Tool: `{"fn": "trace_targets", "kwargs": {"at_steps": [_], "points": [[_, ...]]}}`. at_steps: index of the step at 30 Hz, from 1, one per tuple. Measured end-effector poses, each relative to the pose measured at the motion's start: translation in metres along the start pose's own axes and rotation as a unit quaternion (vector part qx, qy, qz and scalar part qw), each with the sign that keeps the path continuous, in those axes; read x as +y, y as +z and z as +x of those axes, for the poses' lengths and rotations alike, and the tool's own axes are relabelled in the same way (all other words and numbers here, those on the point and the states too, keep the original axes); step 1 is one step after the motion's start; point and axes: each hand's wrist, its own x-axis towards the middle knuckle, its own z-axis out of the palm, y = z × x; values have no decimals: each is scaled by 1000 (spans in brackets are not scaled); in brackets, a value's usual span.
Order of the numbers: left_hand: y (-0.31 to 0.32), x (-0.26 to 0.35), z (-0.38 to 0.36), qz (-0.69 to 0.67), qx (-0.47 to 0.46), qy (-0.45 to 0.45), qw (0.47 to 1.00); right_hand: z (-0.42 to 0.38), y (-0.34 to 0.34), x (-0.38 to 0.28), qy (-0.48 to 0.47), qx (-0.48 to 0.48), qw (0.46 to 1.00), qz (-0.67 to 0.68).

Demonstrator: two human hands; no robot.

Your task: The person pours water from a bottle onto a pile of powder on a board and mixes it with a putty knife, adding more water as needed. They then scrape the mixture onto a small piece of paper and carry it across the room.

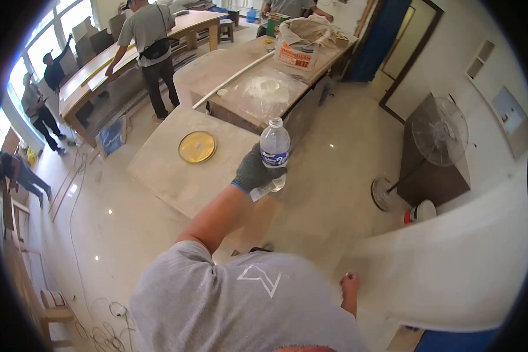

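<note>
A clear plastic bottle (275, 144) with a blue label stands upright in my left hand (254, 170), which wears a dark glove and is closed around it. The bottle's mouth shows no cap. Low on the right, beside my body, my bare right hand (349, 284) has its fingers closed on a small thing too small to name. Beyond my left hand, a round yellow lid (197, 146) lies on a pale board (164, 167).
Beyond the board, a dusty worktop (240, 97) bears white powder (268, 88) and an open sack (296, 53). A fan (440, 132) and a bucket (420, 212) stand at right. Several people work at the back and left. Cables (102, 331) lie on the floor at lower left.
</note>
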Motion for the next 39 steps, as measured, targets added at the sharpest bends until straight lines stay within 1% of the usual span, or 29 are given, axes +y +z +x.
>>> {"fn": "trace_targets", "kwargs": {"at_steps": [2,3,4,5,6,7,8,9,11,12,14,16,18,20,22,24,26,27,28,30,31,34,37,39], "points": [[4,7,46,1,20,2,1000,44,-1,12,55,-38,993,100],[6,8,65,5,30,4,1000,64,-5,14,61,-45,994,80],[14,1,85,21,43,-12,999,80,-9,6,65,-51,995,62],[15,1,104,11,39,-18,999,98,-11,1,78,-70,993,61],[25,-4,139,3,46,-35,998,151,-9,-19,88,-100,990,50],[36,-18,149,-10,45,-46,998,190,-8,-19,91,-114,989,32],[40,-18,164,-65,46,-34,996,224,-6,-25,94,-129,987,15],[42,-20,176,-44,43,-36,997,263,-8,-35,88,-141,986,-12],[40,-29,192,6,33,-37,999,322,9,-62,74,-169,981,-57],[42,-27,202,1,37,-45,998,358,14,-79,72,-177,980,-63],[50,-42,225,28,26,-101,994,434,27,-114,78,-177,980,-52],[52,-38,246,34,30,-162,986,507,39,-167,77,-171,981,-41],[52,-44,257,54,16,-192,980,577,59,-223,8,-198,976,-89],[56,-47,271,48,12,-206,977,651,95,-281,-119,-222,950,-182],[55,-44,281,38,10,-238,970,730,142,-320,-268,-218,914,-211],[50,-42,291,24,5,-267,964,735,173,-421,-196,-269,932,-142],[44,-42,294,31,-7,-273,961,704,200,-509,-206,-296,929,-87],[45,-45,297,31,-16,-277,960,696,217,-539,-220,-314,921,-67],[45,-46,299,27,-36,-304,952,688,233,-558,-231,-331,914,-46],[41,-44,312,19,-79,-351,933,672,262,-586,-286,-365,885,-46],[39,-46,316,-12,-77,-348,934,663,272,-595,-312,-380,870,-44],[39,-49,314,-115,-52,-343,931,636,296,-612,-338,-405,843,-108],[40,-35,327,-82,-53,-387,917,620,313,-641,-369,-458,802,-103],[40,-35,332,-60,-42,-400,914,604,319,-678,-413,-482,770,-69]]}}
